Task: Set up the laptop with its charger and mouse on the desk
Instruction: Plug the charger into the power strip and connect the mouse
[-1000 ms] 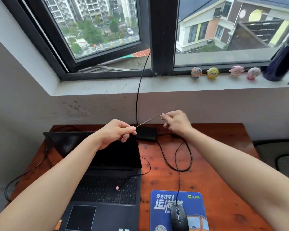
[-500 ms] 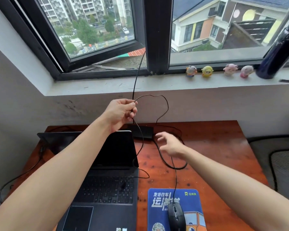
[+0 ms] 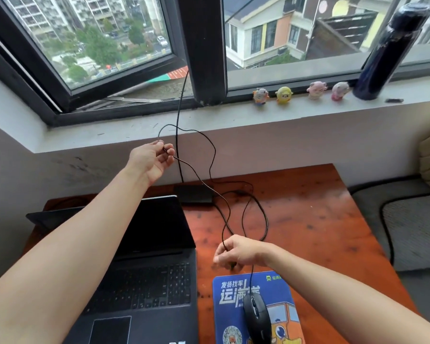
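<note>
lying open at the desk's [image 3: 320, 219] left, laptop [image 3: 144, 269] is being displayed; thin black cable [image 3: 215, 151] is being pinched aloft by left hand [image 3: 152, 160], thumb against fingertips; charger brick [image 3: 195, 193] is being kept behind the screen; the same cable is being pinched low by right hand [image 3: 236, 252], fingers curled, above mouse [image 3: 257, 316] on blue mouse pad [image 3: 231, 294].

On the desk [image 3: 320, 219], laptop [image 3: 144, 269] at nine o'clock, mouse [image 3: 257, 316] on its mouse pad [image 3: 224, 294] at five, mouse cable [image 3: 252, 281] heading toward twelve, charger brick [image 3: 194, 194] at twelve behind the laptop, and beyond on the windowsill [image 3: 134, 130], figurines [image 3: 283, 95] at one, bottle [image 3: 387, 50] at two.
</note>
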